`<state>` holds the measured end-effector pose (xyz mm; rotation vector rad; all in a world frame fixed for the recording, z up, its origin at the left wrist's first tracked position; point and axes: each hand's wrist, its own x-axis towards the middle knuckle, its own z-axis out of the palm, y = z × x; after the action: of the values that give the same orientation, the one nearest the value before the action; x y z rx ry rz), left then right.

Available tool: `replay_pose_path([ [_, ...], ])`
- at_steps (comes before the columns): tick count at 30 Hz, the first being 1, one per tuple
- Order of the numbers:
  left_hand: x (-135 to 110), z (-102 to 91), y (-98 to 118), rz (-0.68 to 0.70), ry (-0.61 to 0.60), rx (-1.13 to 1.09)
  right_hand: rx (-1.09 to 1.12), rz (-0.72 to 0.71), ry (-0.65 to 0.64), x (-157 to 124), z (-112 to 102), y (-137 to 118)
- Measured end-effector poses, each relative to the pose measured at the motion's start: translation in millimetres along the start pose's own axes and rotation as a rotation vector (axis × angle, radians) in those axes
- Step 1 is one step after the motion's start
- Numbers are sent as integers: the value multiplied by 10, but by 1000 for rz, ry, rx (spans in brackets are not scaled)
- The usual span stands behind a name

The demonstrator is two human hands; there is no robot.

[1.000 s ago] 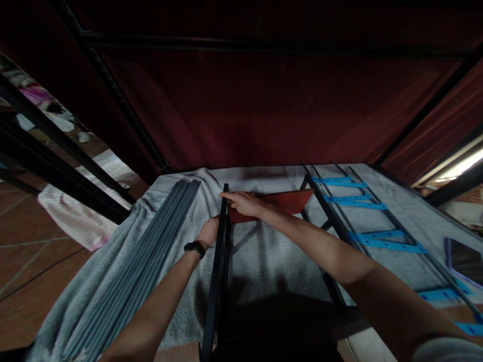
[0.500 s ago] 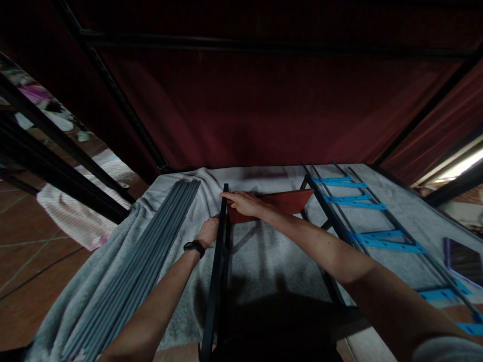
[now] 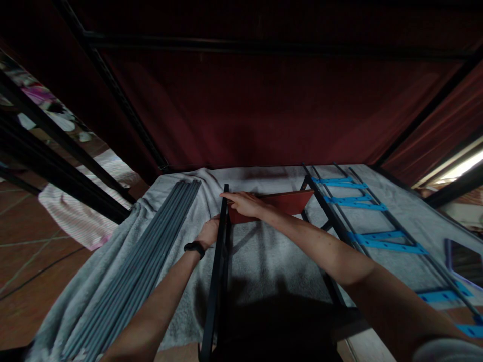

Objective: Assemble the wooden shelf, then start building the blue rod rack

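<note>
A grey blanket (image 3: 264,256) covers the surface before a dark red panel (image 3: 264,110), with tiled floor (image 3: 18,226) at left. Grey rods (image 3: 151,251) lie left of a black frame (image 3: 214,271), blue brackets (image 3: 388,245) right. The red board (image 3: 290,202) spans its far end beneath the right hand (image 3: 245,203), 1 finger extended; the left hand (image 3: 209,232) touches the left rail. I cannot tell whether either grips.

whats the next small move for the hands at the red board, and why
Perhaps gently squeeze the left end of the red board toward the black frame: the right hand lies over that end, one finger reaching the frame's top, while the left hand sits at the frame's outer side. Its fingertips are hidden, so that's a guess.
</note>
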<state>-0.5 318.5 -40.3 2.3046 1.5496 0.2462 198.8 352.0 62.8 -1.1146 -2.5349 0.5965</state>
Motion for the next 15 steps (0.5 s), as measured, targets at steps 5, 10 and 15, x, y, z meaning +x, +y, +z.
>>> replay_pose_path([
  [5, 28, -53, -2, 1, -8, -27, 5, -1, -3, 12, 12, 17],
  [10, 7, -57, 30, 2, 11, -33, -4, 11, -2, 2, 3, -5],
  [15, -29, -22, 37, 21, 23, -85, -4, 26, -8, -14, -20, -30],
])
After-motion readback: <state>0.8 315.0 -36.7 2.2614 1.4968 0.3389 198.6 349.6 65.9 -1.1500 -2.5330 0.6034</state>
